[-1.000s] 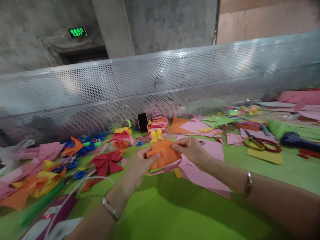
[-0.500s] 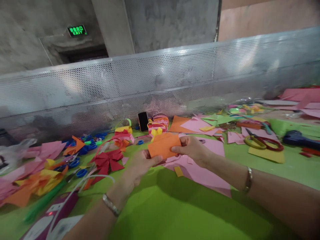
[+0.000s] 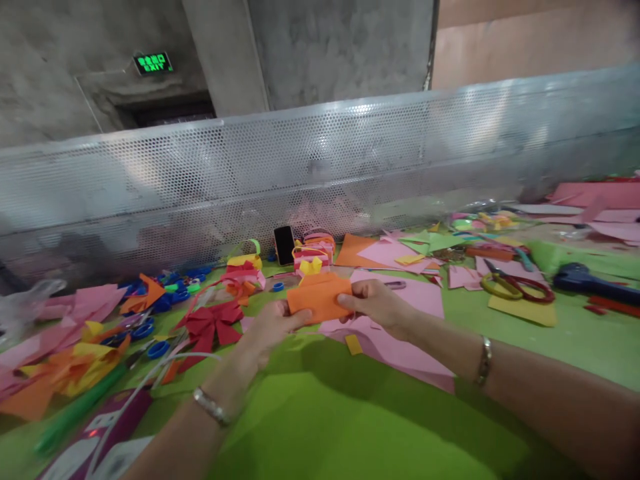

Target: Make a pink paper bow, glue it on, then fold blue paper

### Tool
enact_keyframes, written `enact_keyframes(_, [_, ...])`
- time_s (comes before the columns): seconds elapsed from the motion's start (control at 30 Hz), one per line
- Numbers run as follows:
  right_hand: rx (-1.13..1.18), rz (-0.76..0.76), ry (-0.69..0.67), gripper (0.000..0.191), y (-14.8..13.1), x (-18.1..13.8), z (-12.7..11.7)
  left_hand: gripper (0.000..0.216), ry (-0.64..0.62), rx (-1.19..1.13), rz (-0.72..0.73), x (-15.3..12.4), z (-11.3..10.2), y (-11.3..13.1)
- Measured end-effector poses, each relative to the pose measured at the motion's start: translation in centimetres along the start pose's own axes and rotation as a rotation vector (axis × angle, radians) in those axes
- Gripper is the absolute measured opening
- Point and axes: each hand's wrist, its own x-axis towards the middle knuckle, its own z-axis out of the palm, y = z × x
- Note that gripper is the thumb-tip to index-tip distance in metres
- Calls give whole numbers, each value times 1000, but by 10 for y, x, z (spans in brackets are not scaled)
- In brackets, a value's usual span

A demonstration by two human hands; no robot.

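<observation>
Head view: left hand (image 3: 273, 327) and right hand (image 3: 377, 305) both pinching an orange paper piece (image 3: 320, 301), thumbs on top, pretty much mid-frame. Pink sheet (image 3: 426, 300) on the green desk (image 3: 300, 413) beyond, scissors (image 3: 519, 287) over at right.

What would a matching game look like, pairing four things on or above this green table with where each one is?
1. Roughly rectangular orange paper piece
2. Red paper bow
3. Metal scissors with yellow and red handles
4. Rectangular black-screened phone

A. Upright near the perforated silver metal panel
B. Held between the left hand and right hand
C. Left of the left hand
D. Right of the right hand, by a yellow paper sheet

Pairs: 1-B; 2-C; 3-D; 4-A
</observation>
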Motion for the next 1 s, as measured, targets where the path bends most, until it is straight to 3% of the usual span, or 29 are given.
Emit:
enact_keyframes(0.17, [-178, 16, 33, 34, 14, -2, 12, 26, -28, -218, -64, 3, 1, -2])
enact_keyframes(0.27, [-336, -33, 16, 35, 10, 1, 11, 21, -41, -306, -108, 2, 3, -1])
enact_keyframes(0.43, [-665, -228, 139, 27, -28, 16, -32, 17, 36, -217, -67, 0, -2, 3])
enact_keyframes(0.5, [-826, -234, 159, 25, -34, 24, -55, 22, 62, -160, -52, -2, -2, 4])
enact_keyframes(0.6, [-1083, -184, 73, 19, -20, 32, -78, 30, 70, -104, -16, -5, -1, 5])
enact_keyframes(0.77, [-1409, -120, -80, 25, 22, 33, -85, 35, -58, -185, 23, -11, 2, 7])
enact_keyframes(0.87, [-1496, -136, -68, 20, 33, 34, -85, 33, -32, -199, 41, -11, 3, 6])
enact_keyframes(1.0, [-1459, -161, -1, 13, 28, 35, -88, 34, -23, -201, 73, -12, 4, 6])
